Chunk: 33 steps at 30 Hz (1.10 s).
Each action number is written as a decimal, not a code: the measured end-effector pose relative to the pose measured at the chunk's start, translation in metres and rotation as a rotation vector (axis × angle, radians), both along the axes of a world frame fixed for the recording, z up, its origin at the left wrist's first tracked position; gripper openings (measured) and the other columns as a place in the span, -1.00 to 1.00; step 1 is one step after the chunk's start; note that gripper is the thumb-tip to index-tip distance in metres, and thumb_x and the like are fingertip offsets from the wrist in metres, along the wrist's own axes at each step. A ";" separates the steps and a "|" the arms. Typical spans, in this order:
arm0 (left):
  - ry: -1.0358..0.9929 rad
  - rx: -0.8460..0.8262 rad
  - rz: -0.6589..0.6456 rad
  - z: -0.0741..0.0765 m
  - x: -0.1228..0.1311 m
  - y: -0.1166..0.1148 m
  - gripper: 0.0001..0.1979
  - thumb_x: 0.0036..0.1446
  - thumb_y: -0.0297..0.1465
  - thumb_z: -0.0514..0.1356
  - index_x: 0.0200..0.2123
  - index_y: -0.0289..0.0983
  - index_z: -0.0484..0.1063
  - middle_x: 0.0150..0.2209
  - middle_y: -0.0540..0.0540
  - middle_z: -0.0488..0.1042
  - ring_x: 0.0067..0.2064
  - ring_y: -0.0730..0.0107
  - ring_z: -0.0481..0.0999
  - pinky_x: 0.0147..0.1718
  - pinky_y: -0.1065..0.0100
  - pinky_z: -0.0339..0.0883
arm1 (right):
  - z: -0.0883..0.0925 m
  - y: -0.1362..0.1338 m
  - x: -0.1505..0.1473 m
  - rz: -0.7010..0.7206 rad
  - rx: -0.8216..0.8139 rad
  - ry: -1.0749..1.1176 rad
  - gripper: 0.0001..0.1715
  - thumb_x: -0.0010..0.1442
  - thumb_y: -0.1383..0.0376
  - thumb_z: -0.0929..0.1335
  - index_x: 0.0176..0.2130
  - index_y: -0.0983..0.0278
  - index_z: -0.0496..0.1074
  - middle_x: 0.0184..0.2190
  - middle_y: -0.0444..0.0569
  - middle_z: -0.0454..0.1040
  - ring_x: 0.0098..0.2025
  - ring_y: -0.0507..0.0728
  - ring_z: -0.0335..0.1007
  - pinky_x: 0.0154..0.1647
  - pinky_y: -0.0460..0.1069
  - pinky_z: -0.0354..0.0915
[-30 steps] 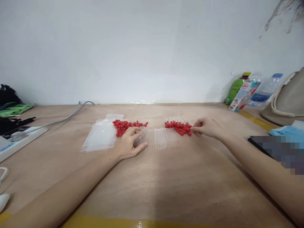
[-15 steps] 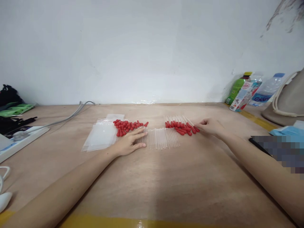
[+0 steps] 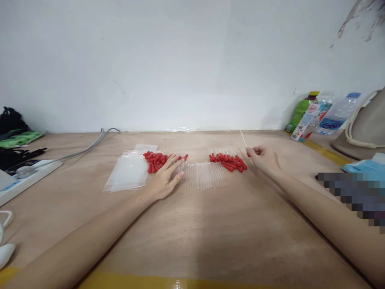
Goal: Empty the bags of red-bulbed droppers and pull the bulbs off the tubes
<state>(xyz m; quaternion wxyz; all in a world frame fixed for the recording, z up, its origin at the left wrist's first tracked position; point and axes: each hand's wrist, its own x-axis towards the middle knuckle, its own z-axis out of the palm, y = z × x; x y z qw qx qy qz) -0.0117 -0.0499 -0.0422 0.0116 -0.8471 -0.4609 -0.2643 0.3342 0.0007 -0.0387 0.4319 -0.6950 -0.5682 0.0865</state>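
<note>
In my right hand (image 3: 263, 157) a glass dropper (image 3: 243, 138) is pinched by its red rubber bulb, its thin tube pointing up and to the left above the table. Just left of that hand lie several droppers (image 3: 224, 157) with red bulbs, most with their tubes toward the wall. My left hand (image 3: 165, 178) is open, fingers apart, over the left end of a row of clear glass tubes (image 3: 204, 176). Behind its fingers sits a pile of loose red rubber bulbs (image 3: 155, 159), partly hidden by the hand. Clear plastic bags (image 3: 128, 172) lie left of the pile.
Bottles (image 3: 335, 114) and a carton (image 3: 305, 120) stand at the back right beside a beige bag (image 3: 363, 124). A power strip (image 3: 33, 176) with a grey cable (image 3: 87, 149) is at the left. Yellow tape (image 3: 135, 281) runs along the front edge.
My right hand has raised one dropper from the right end of the group, its tube now tilted up. My left hand has lifted and turned slightly, its thumb higher.
</note>
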 end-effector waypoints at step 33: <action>0.146 0.506 -0.349 -0.001 0.036 -0.001 -0.80 0.17 -0.50 0.04 -0.20 -0.39 0.43 -0.15 -0.16 0.51 -0.01 0.26 0.43 0.04 0.19 0.29 | -0.017 -0.046 -0.102 0.828 0.780 -0.604 -0.83 0.18 0.34 0.27 -0.27 0.36 0.42 -0.34 0.01 0.52 -0.24 0.10 0.42 -0.17 0.00 0.36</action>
